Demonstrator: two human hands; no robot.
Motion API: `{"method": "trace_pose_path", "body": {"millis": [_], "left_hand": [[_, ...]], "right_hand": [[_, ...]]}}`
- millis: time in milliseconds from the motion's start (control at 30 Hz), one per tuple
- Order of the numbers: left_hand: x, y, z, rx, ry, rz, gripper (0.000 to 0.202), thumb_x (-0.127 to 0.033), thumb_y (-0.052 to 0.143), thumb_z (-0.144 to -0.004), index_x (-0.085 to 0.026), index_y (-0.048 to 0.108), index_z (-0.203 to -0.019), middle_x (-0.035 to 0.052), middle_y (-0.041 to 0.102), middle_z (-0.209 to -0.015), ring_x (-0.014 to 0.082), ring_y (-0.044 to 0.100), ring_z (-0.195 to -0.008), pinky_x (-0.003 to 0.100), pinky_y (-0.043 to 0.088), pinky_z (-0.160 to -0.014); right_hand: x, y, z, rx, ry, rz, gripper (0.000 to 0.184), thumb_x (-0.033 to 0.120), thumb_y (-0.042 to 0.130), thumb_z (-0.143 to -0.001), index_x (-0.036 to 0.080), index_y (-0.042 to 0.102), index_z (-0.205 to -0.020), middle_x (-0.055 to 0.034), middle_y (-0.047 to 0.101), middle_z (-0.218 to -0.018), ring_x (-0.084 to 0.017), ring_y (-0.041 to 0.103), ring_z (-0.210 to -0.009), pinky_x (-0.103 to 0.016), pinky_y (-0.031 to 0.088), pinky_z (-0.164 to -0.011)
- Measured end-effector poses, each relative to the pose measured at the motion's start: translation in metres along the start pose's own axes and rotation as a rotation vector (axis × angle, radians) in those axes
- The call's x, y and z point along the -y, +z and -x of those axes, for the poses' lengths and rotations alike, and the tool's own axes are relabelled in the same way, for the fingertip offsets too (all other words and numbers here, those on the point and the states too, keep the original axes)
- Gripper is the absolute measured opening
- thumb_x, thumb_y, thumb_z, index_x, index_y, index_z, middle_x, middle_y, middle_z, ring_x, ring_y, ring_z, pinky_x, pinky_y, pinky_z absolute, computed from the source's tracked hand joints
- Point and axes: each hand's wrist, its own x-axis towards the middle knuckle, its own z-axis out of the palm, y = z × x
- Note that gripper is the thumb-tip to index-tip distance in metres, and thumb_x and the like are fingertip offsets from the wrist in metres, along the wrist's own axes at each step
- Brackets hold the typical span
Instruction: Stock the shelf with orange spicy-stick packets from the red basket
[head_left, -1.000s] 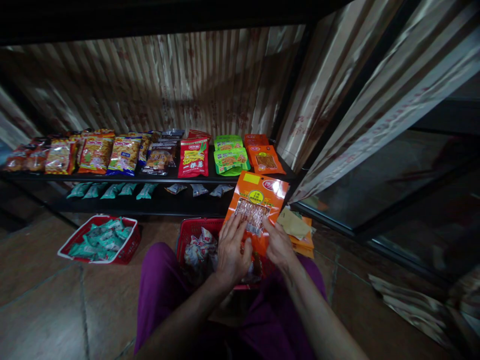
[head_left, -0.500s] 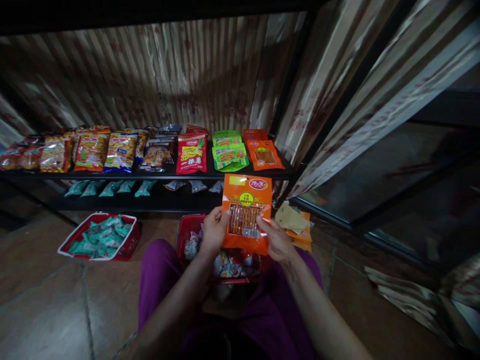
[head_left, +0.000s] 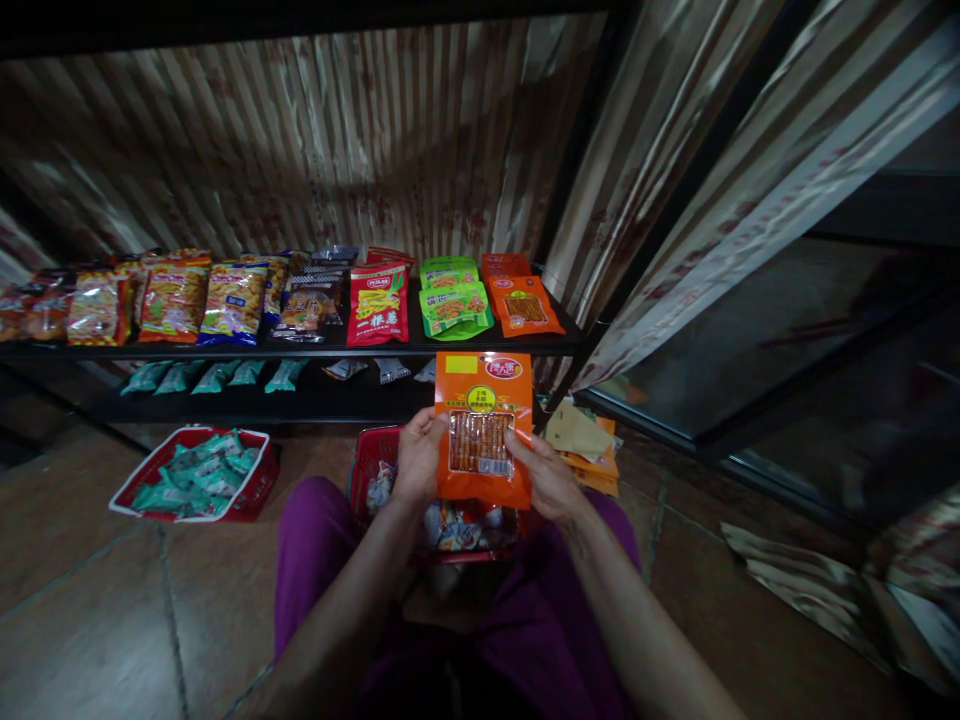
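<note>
Left hand (head_left: pixel 418 460) and right hand (head_left: pixel 546 478) are both gripping the upright orange snack packet (head_left: pixel 483 428) by its side edges, above the red basket (head_left: pixel 375 455).

The person wears plain purple trousers (head_left: pixel 311 570) of smooth, slightly shiny cloth, all one colour. On the left leg the cloth catches the light and reads as bright violet. On the right leg (head_left: pixel 547 640) it is darker and shows a few soft folds. Between the legs it sinks into shadow, and its detail cannot be made out. The left forearm (head_left: pixel 352 590) and the right forearm (head_left: pixel 622 610) are bare down to the lower edge of the view. The left hand (head_left: pixel 416 462) and the right hand (head_left: pixel 550 483) are bare too.
</note>
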Motion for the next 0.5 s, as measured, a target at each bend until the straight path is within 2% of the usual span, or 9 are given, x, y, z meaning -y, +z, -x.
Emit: {"method": "trace_pose_path", "body": {"millis": [500], "left_hand": [[0.0085,-0.0075,-0.0028,-0.009,0.027,0.070,0.023,-0.030,0.071,-0.061,-0.015,0.061,-0.076,-0.0014,0.066,-0.064,0.0121,0.059,-0.056,0.024,0.046,-0.060]], "right_hand": [[0.0004,0.0031,0.0003,0.002,-0.004,-0.031,0.031,0.038,0.079,-0.060,0.023,0.068,-0.085,-0.0040,0.073,-0.087,-0.025,0.067,-0.090,-0.037,0.054,-0.078]]}}
